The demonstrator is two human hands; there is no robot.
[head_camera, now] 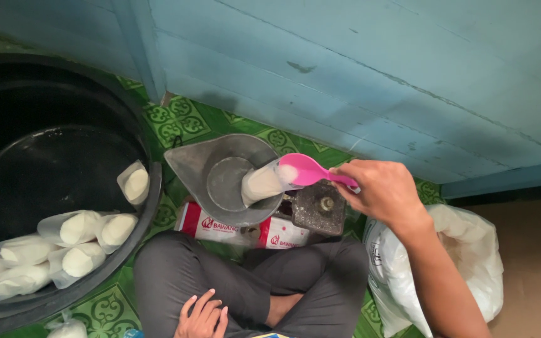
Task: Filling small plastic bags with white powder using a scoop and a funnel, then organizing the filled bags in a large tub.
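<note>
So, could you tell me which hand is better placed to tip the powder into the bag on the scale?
Right. The right hand already holds the pink scoop at the bag mouth; the left hand rests on the lap.

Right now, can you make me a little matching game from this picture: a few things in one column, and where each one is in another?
Things:
1. pink scoop
2. left hand
3. filled bags
4. big white sack

Places:
A. resting on the person's lap
B. inside the black tub
C. held in the right hand, over the bag on the scale pan
D. on the floor under the right forearm

Pairs: 1-C, 2-A, 3-B, 4-D
</note>
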